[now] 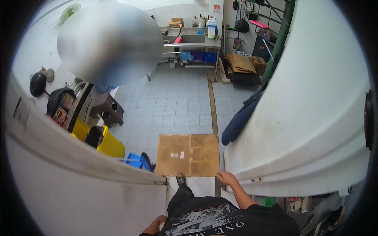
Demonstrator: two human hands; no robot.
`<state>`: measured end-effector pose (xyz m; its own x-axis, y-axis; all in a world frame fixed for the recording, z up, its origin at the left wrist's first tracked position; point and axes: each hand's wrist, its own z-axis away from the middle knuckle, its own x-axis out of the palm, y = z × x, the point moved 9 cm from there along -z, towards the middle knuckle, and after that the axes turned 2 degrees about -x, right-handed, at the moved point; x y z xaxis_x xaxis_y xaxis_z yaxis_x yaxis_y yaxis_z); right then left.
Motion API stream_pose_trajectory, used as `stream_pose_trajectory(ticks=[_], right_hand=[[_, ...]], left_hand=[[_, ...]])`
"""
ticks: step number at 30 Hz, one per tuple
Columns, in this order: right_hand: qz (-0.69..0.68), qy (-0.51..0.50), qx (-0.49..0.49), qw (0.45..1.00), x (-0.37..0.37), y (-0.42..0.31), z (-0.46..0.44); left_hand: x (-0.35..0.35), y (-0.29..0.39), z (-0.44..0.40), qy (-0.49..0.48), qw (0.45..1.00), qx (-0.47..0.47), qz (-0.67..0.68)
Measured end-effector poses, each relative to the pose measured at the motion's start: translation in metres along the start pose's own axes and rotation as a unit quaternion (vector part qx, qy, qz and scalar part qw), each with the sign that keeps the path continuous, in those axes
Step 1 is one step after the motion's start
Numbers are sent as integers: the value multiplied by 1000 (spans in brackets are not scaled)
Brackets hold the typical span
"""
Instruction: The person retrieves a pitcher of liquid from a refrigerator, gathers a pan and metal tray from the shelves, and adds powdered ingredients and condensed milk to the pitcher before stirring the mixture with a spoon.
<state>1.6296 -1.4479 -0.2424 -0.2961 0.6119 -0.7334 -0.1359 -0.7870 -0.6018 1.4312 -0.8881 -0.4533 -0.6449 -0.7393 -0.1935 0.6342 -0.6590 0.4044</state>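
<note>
standing with a shoe by the cardboard, right hand near its corner, left hand low, both grips unclear, footing seemingly needing care.

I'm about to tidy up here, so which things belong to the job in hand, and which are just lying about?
In hand:
- flattened cardboard sheet, with the right hand at its near right corner

Apparently lying about:
- yellow bin
- stool
- stacked cardboard
- black backpack

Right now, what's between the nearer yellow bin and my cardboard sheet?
The head view shows a blue object and a black one between the bin and the sheet.
</note>
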Motion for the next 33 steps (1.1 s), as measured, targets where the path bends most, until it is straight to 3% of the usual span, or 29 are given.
stream_pose_trajectory(ticks=[1,3,5,6,7,9,13,15,18,21,24,26,27,28,29,31,32,33], right_hand=[[23,3,28,999,21,30,-13],[67,-130,8,989,171,191,-53],[-26,-232,99,967,178,193,-22],[-63,-276,149,947,176,189,-4],[-109,-262,187,940,171,186,4],[-189,-203,252,927,145,165,9],[-277,-106,349,889,86,139,-42],[-291,-91,369,878,69,147,-91],[-296,-79,373,876,35,176,-180],[-270,-69,333,901,-12,218,-276],[-277,3,237,931,-85,243,-414],[-474,107,173,857,-170,241,-508],[-635,120,90,758,-167,259,-567],[-475,134,71,867,-258,225,-586],[-361,157,60,918,-283,243,-632],[-243,198,50,948,-426,196,-631],[-215,168,109,956,-463,201,-639],[-243,215,120,938,-499,212,-630]], left_hand=[[-39,36,-25,10,999,29,-18],[-112,113,-71,33,996,75,-45],[-176,205,-111,57,996,58,-19],[-207,257,-136,60,993,97,-45],[-231,302,-156,61,987,132,-73],[-275,392,-173,138,972,174,75],[-318,538,-246,65,981,182,33],[-331,595,-290,55,973,225,-22],[-344,660,-344,57,977,199,-56],[-340,687,-370,43,995,83,37],[-334,765,-377,-43,988,88,-122],[-333,841,-401,-69,976,101,-179],[-327,894,-414,-79,969,113,-207],[-307,947,-431,-93,961,122,-228],[-284,1003,-449,-108,952,135,-254],[-233,1102,-487,-139,930,160,-300],[-211,1149,-506,-151,919,176,-318],[-191,1201,-521,-159,909,193,-332]])
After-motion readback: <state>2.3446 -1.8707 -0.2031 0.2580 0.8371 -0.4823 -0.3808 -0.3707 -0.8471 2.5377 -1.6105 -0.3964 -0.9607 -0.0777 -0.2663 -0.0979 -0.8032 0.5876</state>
